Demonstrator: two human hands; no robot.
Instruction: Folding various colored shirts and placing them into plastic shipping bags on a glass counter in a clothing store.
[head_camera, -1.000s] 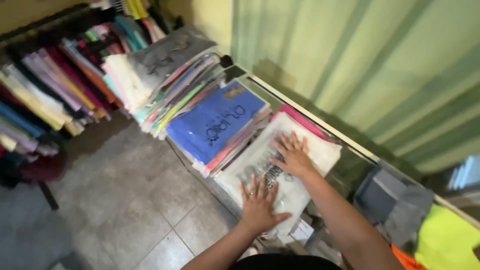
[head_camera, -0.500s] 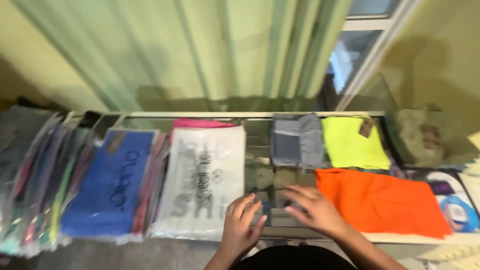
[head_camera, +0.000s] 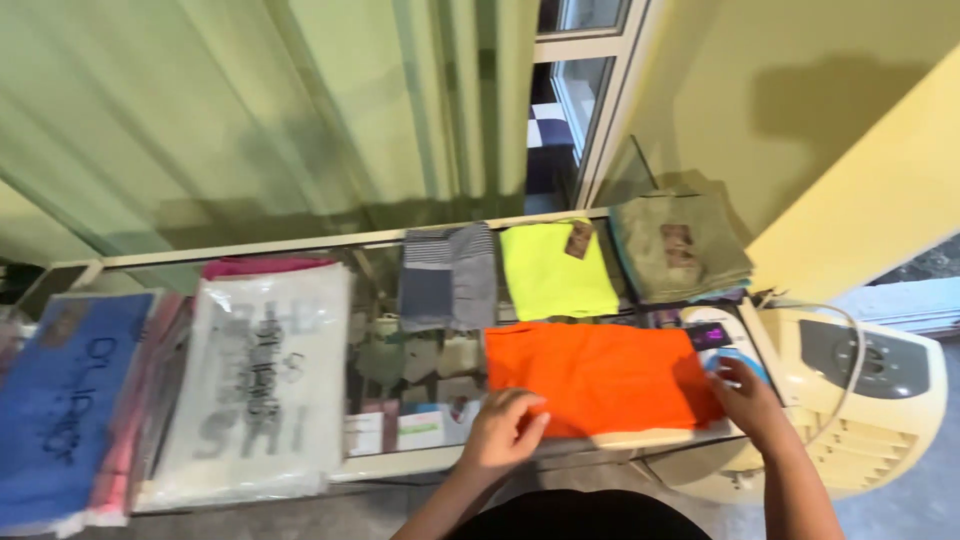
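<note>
A folded orange garment (head_camera: 600, 375) lies flat on the glass counter (head_camera: 385, 345). My left hand (head_camera: 505, 432) rests on the garment's near left corner, fingers bent over its edge. My right hand (head_camera: 745, 398) holds the garment's near right corner, beside a small white and blue packet (head_camera: 722, 340). Behind the orange piece lie a neon yellow folded garment (head_camera: 555, 268) and a grey and blue striped one (head_camera: 448, 275).
A bagged white printed garment (head_camera: 255, 385) and a bagged blue one (head_camera: 62, 400) lie at the left. An olive folded stack (head_camera: 680, 245) sits at the back right. A cream appliance (head_camera: 865, 395) stands at the right. Green curtain (head_camera: 250, 110) hangs behind.
The view has swung right from the bagged stacks. Both hands left the white bagged garment and moved right onto the orange one.
</note>
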